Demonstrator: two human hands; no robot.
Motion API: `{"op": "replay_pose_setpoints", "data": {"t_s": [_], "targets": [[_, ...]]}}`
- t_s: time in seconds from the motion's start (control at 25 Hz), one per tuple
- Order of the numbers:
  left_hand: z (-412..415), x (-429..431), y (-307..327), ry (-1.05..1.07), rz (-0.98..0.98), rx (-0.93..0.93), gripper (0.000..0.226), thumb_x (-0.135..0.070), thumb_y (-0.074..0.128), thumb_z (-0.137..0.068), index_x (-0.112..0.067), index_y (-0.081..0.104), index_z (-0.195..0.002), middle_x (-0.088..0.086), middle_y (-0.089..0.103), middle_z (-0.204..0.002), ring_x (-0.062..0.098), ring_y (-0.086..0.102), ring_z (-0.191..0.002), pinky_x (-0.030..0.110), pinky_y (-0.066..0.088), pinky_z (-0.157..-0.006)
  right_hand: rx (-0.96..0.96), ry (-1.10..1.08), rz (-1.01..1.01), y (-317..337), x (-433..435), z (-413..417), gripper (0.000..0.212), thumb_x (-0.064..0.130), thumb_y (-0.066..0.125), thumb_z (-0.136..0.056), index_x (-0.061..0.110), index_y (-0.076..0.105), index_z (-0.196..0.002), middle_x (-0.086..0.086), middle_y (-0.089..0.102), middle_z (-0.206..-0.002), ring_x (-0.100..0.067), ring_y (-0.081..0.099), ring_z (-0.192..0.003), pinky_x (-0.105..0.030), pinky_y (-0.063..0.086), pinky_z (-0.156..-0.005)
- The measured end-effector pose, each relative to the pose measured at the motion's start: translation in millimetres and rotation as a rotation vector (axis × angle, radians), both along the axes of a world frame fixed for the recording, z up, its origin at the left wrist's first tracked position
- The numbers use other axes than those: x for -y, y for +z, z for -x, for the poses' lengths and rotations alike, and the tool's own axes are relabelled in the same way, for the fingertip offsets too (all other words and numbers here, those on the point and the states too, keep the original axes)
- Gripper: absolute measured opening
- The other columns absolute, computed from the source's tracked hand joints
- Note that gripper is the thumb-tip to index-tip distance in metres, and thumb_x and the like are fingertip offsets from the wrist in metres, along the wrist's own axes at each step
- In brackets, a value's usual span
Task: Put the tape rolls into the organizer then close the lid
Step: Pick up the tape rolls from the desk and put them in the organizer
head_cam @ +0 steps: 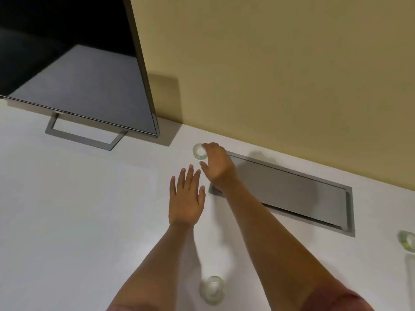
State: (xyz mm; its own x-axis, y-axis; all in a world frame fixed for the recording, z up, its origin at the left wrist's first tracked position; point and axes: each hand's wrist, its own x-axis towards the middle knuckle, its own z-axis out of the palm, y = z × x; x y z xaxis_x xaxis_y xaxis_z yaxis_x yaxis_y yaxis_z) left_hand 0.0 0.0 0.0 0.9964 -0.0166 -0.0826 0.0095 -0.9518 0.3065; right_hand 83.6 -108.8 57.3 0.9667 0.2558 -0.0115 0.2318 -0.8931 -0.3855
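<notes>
Three clear tape rolls lie on the white desk (89,221). One roll (199,151) lies flat far out, near the wall. My right hand (219,167) hovers over its right side with fingers spread, the fingertips at the roll's edge. My left hand (187,196) is open and flat, a little nearer to me and holding nothing. A second roll (212,289) stands between my forearms near the front. A third roll (407,240) is cut off by the right edge. The grey organizer lid (292,194), set into the desk by the wall, lies shut.
A dark monitor (74,81) on a grey stand (83,136) fills the left back of the desk. A yellow wall (280,75) runs behind the desk.
</notes>
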Motion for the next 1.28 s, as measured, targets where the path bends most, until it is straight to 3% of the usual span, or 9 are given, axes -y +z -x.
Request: {"op": "replay_pose_setpoints", "data": {"t_s": [0.12, 0.36, 0.56, 0.8, 1.28], "targets": [[-2.5, -0.3, -1.3, 0.03, -0.063, 0.031, 0.057, -0.044, 0.024, -0.097, -0.023, 0.026, -0.149, 0.0, 0.025, -0.158, 0.023, 0.019, -0.148, 0.043, 0.006, -0.12, -0.124, 0.031, 0.048, -4.0, -14.1, -16.9, 0.057, 0.029, 0.052, -0.096, 0.018, 0.029, -0.147, -0.006, 0.032, -0.153, -0.023, 0.034, -0.139, -0.036, 0.037, -0.114], [-4.0, -0.3, -3.9, 0.023, -0.09, 0.064, 0.053, -0.041, 0.034, -0.096, -0.021, 0.036, -0.146, 0.002, 0.035, -0.155, 0.025, 0.03, -0.144, 0.045, 0.014, -0.117, -0.179, -0.013, 0.074, 3.3, -19.0, -24.0, 0.041, 0.02, 0.055, -0.095, 0.02, 0.045, -0.135, -0.007, 0.042, -0.141, -0.024, 0.04, -0.13, -0.038, 0.05, -0.1], [-0.8, -1.9, -6.6, 0.001, -0.072, -0.027, 0.054, -0.038, 0.025, -0.102, -0.024, 0.011, -0.152, 0.0, 0.008, -0.162, 0.022, 0.003, -0.15, 0.042, 0.0, -0.121, -0.145, -0.091, 0.009, 21.7, 14.1, -6.2, 0.039, 0.015, 0.058, -0.092, 0.021, 0.051, -0.13, -0.005, 0.044, -0.138, -0.023, 0.041, -0.127, -0.039, 0.053, -0.095], [25.7, 18.6, 8.9, -0.005, -0.048, -0.147, 0.055, -0.036, 0.015, -0.103, -0.023, -0.008, -0.151, 0.001, -0.011, -0.162, 0.021, -0.012, -0.149, 0.042, -0.005, -0.123, -0.031, -0.188, -0.048, 53.3, 79.8, 39.1, 0.037, 0.01, 0.058, -0.089, 0.02, 0.056, -0.125, -0.004, 0.051, -0.131, -0.023, 0.047, -0.122, -0.043, 0.055, -0.087], [156.3, 185.3, 37.7, -0.184, -0.024, -0.251, 0.057, -0.037, 0.016, -0.104, -0.017, -0.008, -0.152, 0.007, -0.015, -0.161, 0.023, -0.011, -0.15, 0.043, -0.003, -0.123, -0.004, -0.448, -0.039, 93.3, 286.8, 185.1, 0.041, 0.012, 0.057, -0.09, 0.02, 0.052, -0.13, -0.001, 0.048, -0.135, -0.021, 0.045, -0.124, -0.033, 0.051, -0.08]]}}
